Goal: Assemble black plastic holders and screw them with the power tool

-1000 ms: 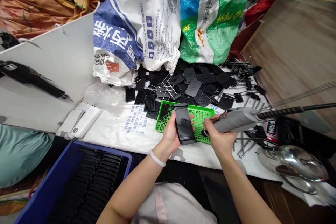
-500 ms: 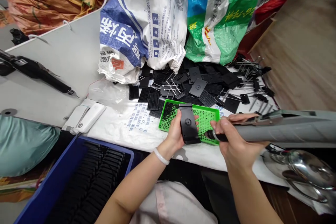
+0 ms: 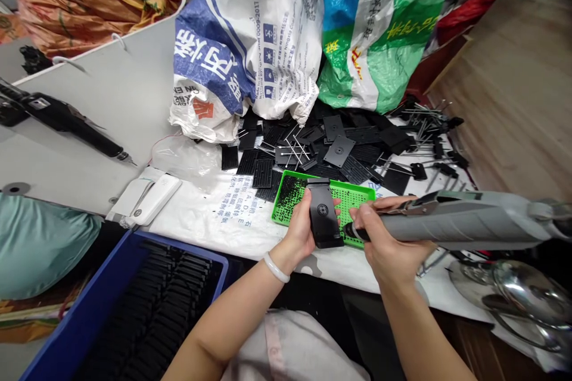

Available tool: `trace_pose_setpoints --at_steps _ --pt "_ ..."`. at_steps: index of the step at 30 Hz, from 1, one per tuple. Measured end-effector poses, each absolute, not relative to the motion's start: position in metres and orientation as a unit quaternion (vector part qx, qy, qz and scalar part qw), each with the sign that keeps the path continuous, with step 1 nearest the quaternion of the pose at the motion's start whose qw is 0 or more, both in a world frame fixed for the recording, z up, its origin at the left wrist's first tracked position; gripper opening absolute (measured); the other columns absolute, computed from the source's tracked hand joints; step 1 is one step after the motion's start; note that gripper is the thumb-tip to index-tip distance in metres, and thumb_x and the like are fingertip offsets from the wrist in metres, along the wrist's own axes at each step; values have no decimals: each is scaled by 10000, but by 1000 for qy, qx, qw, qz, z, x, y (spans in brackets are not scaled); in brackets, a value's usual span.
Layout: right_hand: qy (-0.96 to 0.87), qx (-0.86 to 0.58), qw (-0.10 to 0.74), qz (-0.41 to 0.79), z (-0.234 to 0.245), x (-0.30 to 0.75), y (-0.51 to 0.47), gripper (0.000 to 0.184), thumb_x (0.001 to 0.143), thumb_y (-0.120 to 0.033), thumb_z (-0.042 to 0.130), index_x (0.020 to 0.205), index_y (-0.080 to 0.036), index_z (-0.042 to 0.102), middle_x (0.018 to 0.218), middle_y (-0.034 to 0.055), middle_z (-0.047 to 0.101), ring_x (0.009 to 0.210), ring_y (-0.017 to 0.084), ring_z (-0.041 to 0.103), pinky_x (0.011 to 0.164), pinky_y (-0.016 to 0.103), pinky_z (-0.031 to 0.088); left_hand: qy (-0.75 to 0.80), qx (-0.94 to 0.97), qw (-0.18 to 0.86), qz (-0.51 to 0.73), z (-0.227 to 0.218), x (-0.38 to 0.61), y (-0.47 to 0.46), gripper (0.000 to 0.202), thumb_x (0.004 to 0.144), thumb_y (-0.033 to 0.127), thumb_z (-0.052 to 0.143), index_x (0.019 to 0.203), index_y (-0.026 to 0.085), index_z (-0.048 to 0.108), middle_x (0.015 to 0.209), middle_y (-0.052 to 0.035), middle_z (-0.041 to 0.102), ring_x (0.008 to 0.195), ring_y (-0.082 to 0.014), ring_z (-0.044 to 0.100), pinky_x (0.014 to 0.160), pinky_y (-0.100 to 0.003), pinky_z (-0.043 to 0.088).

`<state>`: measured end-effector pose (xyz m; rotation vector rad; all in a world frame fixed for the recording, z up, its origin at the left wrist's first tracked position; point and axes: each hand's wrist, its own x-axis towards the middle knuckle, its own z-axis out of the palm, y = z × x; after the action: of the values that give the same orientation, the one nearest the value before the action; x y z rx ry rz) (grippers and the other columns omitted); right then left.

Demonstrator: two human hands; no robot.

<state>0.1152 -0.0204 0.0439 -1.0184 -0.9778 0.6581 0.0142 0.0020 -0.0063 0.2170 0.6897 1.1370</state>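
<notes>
From the head camera, the left hand [image 3: 299, 227] pinches a black plastic bracket [image 3: 324, 215] upright between thumb and fingers, holding it over the near edge of a green perforated tray [image 3: 353, 191]. The right hand [image 3: 386, 244] wraps firmly around a grey power screwdriver [image 3: 465, 229], whose dark tip sits just beside the bracket's right edge. The bracket looks light and stiff, and its side edges seem the safest place to hold. Loose black plates [image 3: 339, 150] and metal pins [image 3: 424, 112] lie beyond the tray on the bench [image 3: 102, 101]. A blue crate [image 3: 187, 248] packed with black parts sits near left.
</notes>
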Motion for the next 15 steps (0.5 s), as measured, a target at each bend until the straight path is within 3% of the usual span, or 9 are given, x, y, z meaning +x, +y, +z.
trace_pose_setpoints --at_steps 15 --pt "-444 -421 720 327 45 118 -21 239 742 -133 755 802 -217 539 673 -46 543 527 133 546 663 392 550 343 96 768 533 -4 15 4 573 866 611 507 1098 105 644 1016 -167 727 855 -249 706 777 -378 573"
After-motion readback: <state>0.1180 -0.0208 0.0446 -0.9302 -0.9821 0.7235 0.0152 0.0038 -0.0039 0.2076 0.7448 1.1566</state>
